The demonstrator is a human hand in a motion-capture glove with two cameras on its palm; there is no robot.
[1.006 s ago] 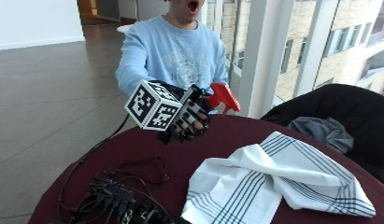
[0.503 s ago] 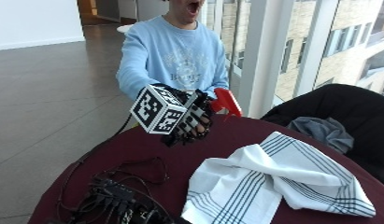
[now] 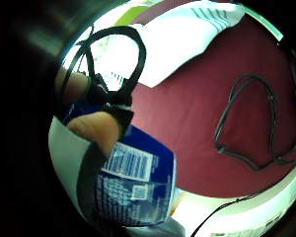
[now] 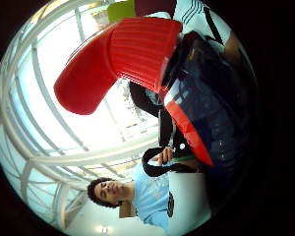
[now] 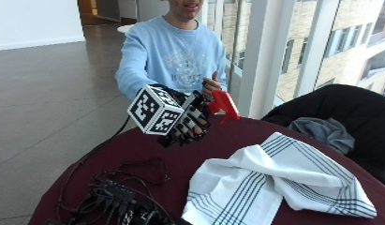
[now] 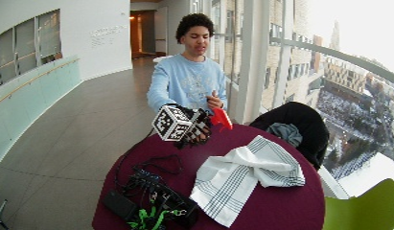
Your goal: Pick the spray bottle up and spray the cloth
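My gloved right hand (image 5: pixel 187 123) is raised above the far left part of the round maroon table (image 5: pixel 198 154) and grips the spray bottle. Its red spray head (image 5: pixel 223 103) sticks out of the hand toward the cloth's side. The bottle's blue label (image 3: pixel 133 182) fills much of the little finger side palm view, with fingers curled round it, and the red head (image 4: pixel 123 54) looms close in the thumb side view. The white cloth with dark stripes (image 5: pixel 273 183) lies crumpled on the table to the right, apart from the hand. It also shows beyond the bottle as the cloth (image 3: pixel 187 34).
A tangle of black cables and boxes (image 5: pixel 117 201) lies at the table's near left. The person's bare left hand (image 5: pixel 211 86) is held up behind the bottle. A black chair with a grey garment (image 5: pixel 323 131) stands at the right, and a green chair (image 6: pixel 369 211) is near.
The hand with the bottle has stayed above the same part of the table, shifting only slightly. The cloth has not moved.
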